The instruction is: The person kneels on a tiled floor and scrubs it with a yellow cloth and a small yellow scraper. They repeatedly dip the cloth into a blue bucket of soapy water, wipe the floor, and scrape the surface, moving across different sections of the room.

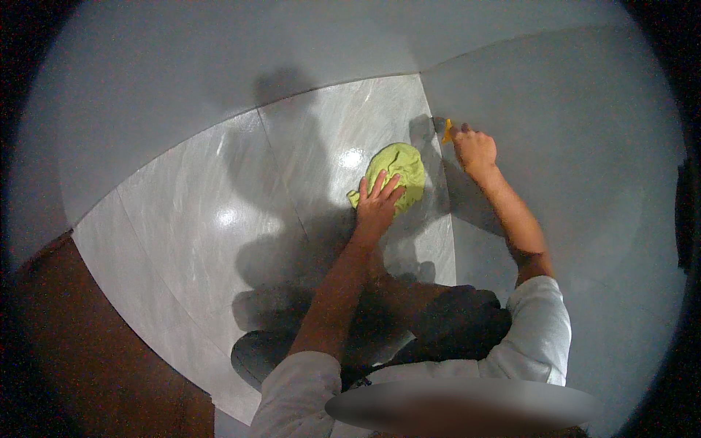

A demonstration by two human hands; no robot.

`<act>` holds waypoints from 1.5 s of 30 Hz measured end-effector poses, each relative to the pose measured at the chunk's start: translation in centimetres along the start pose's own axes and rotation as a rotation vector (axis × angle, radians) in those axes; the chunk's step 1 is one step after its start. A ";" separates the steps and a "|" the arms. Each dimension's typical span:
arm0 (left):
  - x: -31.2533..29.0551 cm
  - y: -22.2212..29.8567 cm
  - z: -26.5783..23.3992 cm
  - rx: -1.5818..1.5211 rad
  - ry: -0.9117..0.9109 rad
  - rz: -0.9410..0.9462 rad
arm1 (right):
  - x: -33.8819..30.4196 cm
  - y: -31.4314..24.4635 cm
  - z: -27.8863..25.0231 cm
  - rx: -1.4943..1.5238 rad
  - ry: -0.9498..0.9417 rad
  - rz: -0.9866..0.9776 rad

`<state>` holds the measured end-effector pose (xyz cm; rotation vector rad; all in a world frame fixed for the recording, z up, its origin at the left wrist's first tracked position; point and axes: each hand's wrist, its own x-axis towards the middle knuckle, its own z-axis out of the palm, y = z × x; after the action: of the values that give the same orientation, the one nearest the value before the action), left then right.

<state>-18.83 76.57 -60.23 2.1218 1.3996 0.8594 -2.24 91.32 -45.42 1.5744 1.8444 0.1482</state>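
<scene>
The left hand (376, 210) lies spread on the crumpled lime-green cloth (405, 162); the right hand (475, 151), gripping a small yellow tool (447, 131), should press evenly.

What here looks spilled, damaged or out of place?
Nothing clearly stands out. The green cloth is creased, but it lies under the spread left hand. The right hand grips a small yellow piece beside the wall. Bright spots on the floor look like glare.
</scene>
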 end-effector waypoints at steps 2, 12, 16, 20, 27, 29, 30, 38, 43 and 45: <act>-0.1 0.0 0.1 -0.028 -0.027 -0.036 | 1.3 -1.0 -1.0 -0.076 -0.047 -0.066; -0.2 -0.1 0.5 0.072 0.035 -0.004 | 4.6 -1.7 -5.1 -0.088 -0.043 -0.083; -0.2 0.1 1.0 0.047 0.093 -0.043 | 6.5 -2.2 -5.6 -0.145 -0.054 -0.096; -0.2 0.0 1.3 0.010 0.093 -0.047 | 6.1 -2.2 -5.8 -0.107 -0.064 0.074; -0.4 -0.1 0.8 -0.036 0.100 -0.049 | 6.0 -1.3 -7.5 -0.120 0.098 0.026; -0.5 -0.1 0.7 -0.073 0.143 -0.057 | 7.3 -1.4 -8.0 -0.134 0.106 0.101; -0.5 -0.1 0.7 -0.058 0.080 -0.058 | 7.9 -1.6 -8.3 -0.082 0.053 0.060; -0.5 0.0 1.0 0.107 0.153 -0.002 | 8.4 -1.5 -10.9 -0.164 0.133 0.141; -0.8 0.1 0.6 0.087 0.078 -0.024 | 8.7 -2.3 -11.0 -0.054 -0.033 -0.030; -0.9 0.1 0.5 0.046 0.076 -0.036 | 9.2 -1.9 -11.0 -0.073 -0.018 0.071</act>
<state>-18.62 75.71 -60.75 2.1108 1.5053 0.9106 -10.18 102.93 -42.09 1.5864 1.7505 0.2307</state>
